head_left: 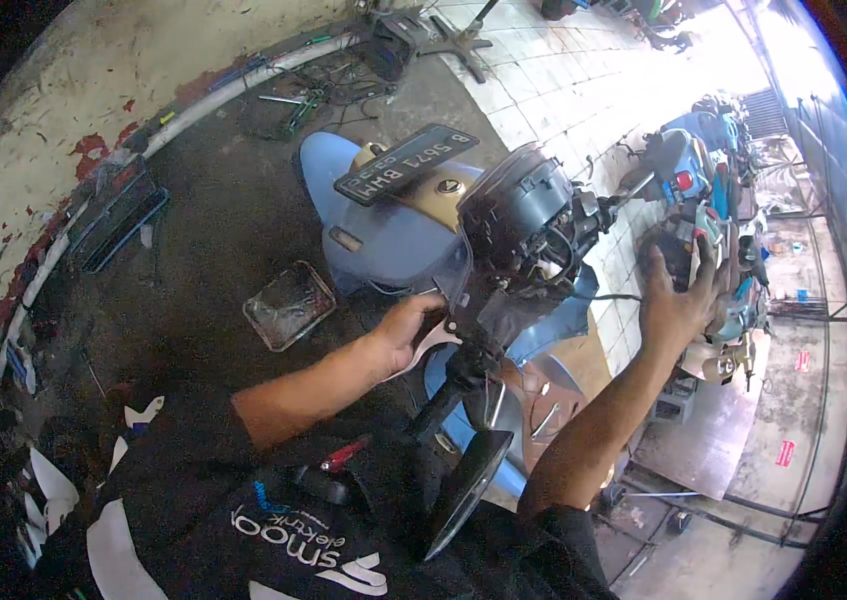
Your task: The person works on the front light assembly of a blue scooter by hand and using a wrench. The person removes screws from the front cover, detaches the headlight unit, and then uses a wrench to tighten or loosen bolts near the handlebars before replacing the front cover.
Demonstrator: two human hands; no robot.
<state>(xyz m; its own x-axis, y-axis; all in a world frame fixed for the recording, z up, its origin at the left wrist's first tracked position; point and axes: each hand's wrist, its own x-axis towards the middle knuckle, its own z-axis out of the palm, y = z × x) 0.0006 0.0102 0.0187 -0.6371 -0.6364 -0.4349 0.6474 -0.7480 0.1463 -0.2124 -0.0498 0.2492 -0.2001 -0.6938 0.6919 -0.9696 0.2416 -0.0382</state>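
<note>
One left hand (408, 332) gripped a pale lever (433, 345); right hand (682, 305) was spread, hold unclear; between them, headlamp (516, 205) sat mounted, its wiring (561, 243) uncovered.

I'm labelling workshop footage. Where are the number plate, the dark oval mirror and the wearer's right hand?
Number plate (406, 166): head view, middle of its face.
Dark oval mirror (471, 491): head view, middle of its oval.
Right hand (679, 307): head view, below the spread fingers.
</note>
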